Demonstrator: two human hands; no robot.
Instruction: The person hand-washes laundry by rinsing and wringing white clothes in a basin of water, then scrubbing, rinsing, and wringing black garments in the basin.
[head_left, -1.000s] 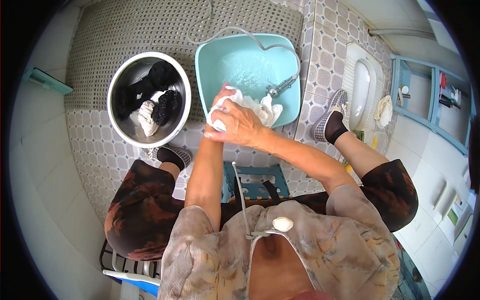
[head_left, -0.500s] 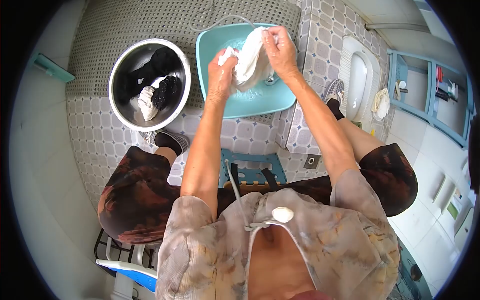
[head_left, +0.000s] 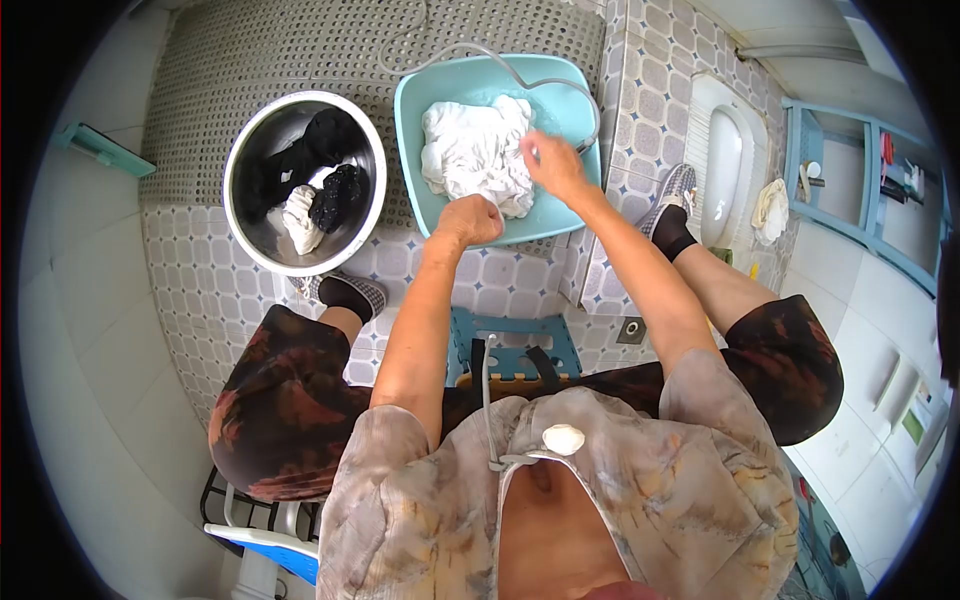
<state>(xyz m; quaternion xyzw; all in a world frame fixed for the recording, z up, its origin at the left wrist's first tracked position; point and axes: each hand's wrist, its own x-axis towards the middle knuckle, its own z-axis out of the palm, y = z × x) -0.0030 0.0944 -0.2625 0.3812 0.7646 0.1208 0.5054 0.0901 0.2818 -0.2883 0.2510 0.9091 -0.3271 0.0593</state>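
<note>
A wet, crumpled white cloth (head_left: 478,150) lies spread out in a turquoise basin (head_left: 412,185); what kind of cloth or garment it is, I cannot make out. My left hand (head_left: 470,220) is closed on its lower edge, close to the basin's near rim. At its right edge my right hand (head_left: 557,165) pinches the fabric between thumb and fingers. A grey hose (head_left: 543,82) curves over the basin's far rim and down its right side, its end partly behind my right hand. Some water shows round the cloth.
To the left stands a metal bowl (head_left: 375,225) holding black clothes (head_left: 318,140) and a whitish cloth (head_left: 301,220). A perforated grey mat (head_left: 220,90) covers the floor behind. A raised tiled step (head_left: 645,110) with a squat toilet (head_left: 722,165) lies right. Below is a blue stool (head_left: 505,330).
The white cloth, bunched and lifted between my hands before, now lies spread lower in the basin. Both hands have moved nearer to me. The hose now hangs over the basin's right side.
</note>
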